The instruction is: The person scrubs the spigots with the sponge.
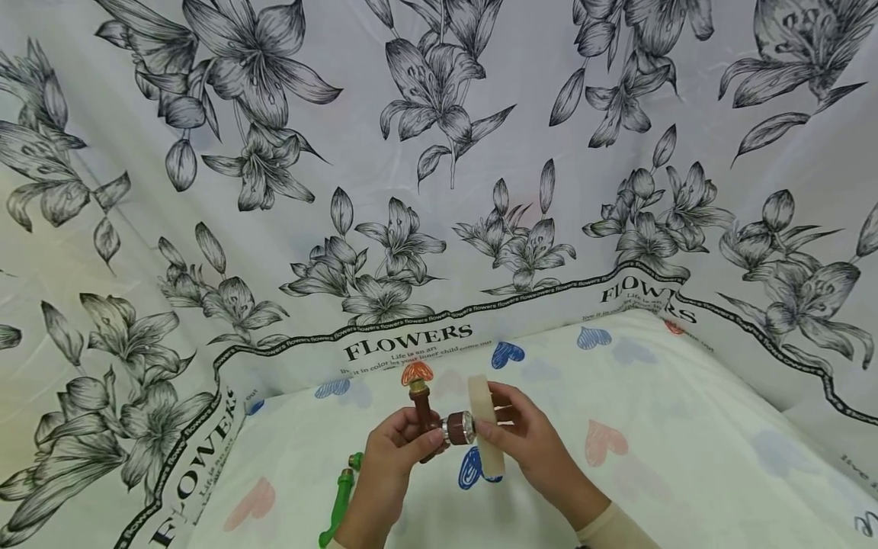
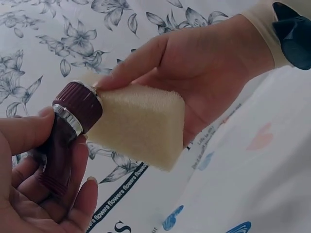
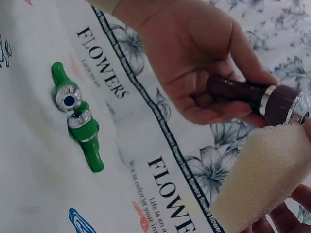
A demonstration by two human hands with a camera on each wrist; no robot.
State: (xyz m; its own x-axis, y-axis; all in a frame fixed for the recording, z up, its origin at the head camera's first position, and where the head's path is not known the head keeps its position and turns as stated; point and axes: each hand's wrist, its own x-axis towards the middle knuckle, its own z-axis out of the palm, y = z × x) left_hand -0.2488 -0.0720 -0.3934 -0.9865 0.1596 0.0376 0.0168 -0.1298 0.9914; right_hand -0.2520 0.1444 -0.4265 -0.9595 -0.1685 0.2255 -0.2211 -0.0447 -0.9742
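Note:
My left hand (image 1: 388, 457) grips a dark brown tap (image 1: 424, 412) between thumb and fingers. Its brass threaded end points up, and its ribbed knob (image 2: 79, 103) with silver trim faces right. In my right hand (image 1: 527, 436) is a cream sponge block (image 1: 485, 427), pinched between thumb and fingers. One face of the sponge stands right at the silver end of the knob. The left wrist view shows the right thumb reaching along the sponge's edge to the knob. Part of the tap's body is hidden behind the left fingers.
Two green taps (image 3: 87, 141) with silver trim lie on the white heart-print cloth (image 1: 549, 488), left of my left hand. Beyond and at both sides hangs a white curtain (image 1: 384, 168) printed with black lilies and "FLOWERS" lettering.

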